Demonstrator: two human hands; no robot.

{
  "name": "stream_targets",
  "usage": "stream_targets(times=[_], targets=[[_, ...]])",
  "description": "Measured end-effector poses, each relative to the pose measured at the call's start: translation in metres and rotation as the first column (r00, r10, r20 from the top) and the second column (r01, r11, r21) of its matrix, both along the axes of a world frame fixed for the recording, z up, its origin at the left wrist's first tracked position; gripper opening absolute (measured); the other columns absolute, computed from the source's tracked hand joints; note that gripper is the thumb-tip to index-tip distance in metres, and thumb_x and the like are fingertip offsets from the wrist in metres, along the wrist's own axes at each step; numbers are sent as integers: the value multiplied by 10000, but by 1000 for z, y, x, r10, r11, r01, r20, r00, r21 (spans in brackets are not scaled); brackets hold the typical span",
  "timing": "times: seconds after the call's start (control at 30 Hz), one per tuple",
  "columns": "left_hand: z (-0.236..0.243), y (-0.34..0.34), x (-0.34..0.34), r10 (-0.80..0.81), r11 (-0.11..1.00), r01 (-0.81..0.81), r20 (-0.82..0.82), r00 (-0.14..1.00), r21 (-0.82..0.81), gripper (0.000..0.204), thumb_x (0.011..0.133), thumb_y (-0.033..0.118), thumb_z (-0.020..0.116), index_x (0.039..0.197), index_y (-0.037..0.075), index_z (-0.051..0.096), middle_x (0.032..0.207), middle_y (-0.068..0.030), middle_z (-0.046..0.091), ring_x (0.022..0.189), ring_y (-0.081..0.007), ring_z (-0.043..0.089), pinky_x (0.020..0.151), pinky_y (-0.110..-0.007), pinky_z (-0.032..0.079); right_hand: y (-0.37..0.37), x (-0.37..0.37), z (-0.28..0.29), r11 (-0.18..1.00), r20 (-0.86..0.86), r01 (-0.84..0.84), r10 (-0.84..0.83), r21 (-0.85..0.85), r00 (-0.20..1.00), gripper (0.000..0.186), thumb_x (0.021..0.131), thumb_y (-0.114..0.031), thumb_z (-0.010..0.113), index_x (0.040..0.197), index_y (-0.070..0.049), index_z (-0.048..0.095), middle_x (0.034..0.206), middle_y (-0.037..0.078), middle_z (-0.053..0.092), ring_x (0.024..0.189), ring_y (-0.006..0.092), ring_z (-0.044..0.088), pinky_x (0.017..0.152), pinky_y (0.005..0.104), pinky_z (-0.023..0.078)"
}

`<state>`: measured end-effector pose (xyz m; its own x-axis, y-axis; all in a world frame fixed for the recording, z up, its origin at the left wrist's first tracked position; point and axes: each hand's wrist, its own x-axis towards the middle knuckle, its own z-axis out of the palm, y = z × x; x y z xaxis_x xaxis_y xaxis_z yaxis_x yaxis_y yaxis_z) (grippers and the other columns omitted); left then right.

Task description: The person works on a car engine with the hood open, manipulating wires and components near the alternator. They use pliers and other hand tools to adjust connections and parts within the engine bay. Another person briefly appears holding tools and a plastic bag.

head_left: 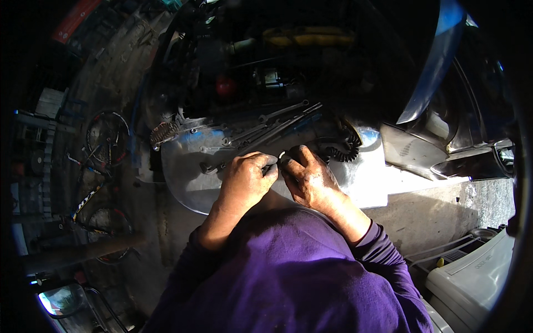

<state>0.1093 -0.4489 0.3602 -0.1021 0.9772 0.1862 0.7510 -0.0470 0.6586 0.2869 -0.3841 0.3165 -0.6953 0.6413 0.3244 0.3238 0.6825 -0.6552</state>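
A small bright metal part (281,156), too small to identify, sits pinched between the fingertips of two grease-darkened hands over the middle of a curved sheet-metal panel (189,177). The left hand (244,180) is curled, its fingers (268,164) drawn together against the part from the left; the right hand (311,177) meets it from the right, fingers (294,154) bent and closed on the same piece. Both hands touch each other at the fingertips.

Just beyond the hands, several long open-ended wrenches (283,114) and slim rods lie side by side on the panel, angled up toward the right. A black coiled cable (341,152) curls just right of the right hand, beside a shiny rounded metal cap (366,136). A coil spring (164,133) rests at the panel's upper left edge.

Farther back, in deep shadow, stand a red round knob (225,86) and a yellow part (308,38) of an engine bay. A blue body panel (438,61) rises at upper right. Bicycle wheels (108,139) lie on the ground to the left, well apart from the work. The person's purple sleeves (288,272) fill the lower centre, and a pale plastic casing (472,277) sits at lower right.
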Motion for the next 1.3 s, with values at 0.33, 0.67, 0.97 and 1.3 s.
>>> stream_targets(times=[0.33, 0.67, 0.97, 1.3], targets=[[-6, 3, -7, -2, 999, 7, 117, 993, -44, 106, 745, 18, 718, 832, 6, 659, 754, -70, 677, 663, -208, 653, 603, -324, 505, 4, 1, 15, 987, -69, -83, 74, -137, 995, 327, 812, -60, 726, 1127, 2, 666, 962, 199, 611, 909, 395, 629, 771, 439, 533], [-34, 31, -43, 262, 847, 477, 965, 13, -237, 135, 739, 70, 683, 833, -13, 635, 678, -93, 641, 588, -181, 603, 627, -312, 473, 63, 14, 21, 525, -332, -443, 296, -727, 896, 180, 997, -177, 649, 1046, -10, 695, 887, 47, 702, 849, 117, 620, 771, 286, 497], [-42, 96, -63, 93, 944, 318, 996, -3, -87, 154, 799, 108, 696, 904, 0, 665, 784, -71, 645, 753, -157, 630, 706, -305, 515, 135, -10, 32, 563, 52, -79, 213, -822, 976, 279, 964, -188, 697, 1154, 15, 672, 980, 111, 724, 937, 178, 670, 849, 318, 527], [-74, 192, -75, 240, 960, -73, 665, 707, -270, 307, 830, 110, 741, 1115, -3, 722, 1035, -137, 756, 941, -174, 698, 838, -312, 539, 206, -73, -15, 949, 159, 19, 33, -315, 987, 299, 916, -123, 615, 1191, -24, 679, 1187, 209, 658, 1120, 383, 638, 973, 414, 509]])
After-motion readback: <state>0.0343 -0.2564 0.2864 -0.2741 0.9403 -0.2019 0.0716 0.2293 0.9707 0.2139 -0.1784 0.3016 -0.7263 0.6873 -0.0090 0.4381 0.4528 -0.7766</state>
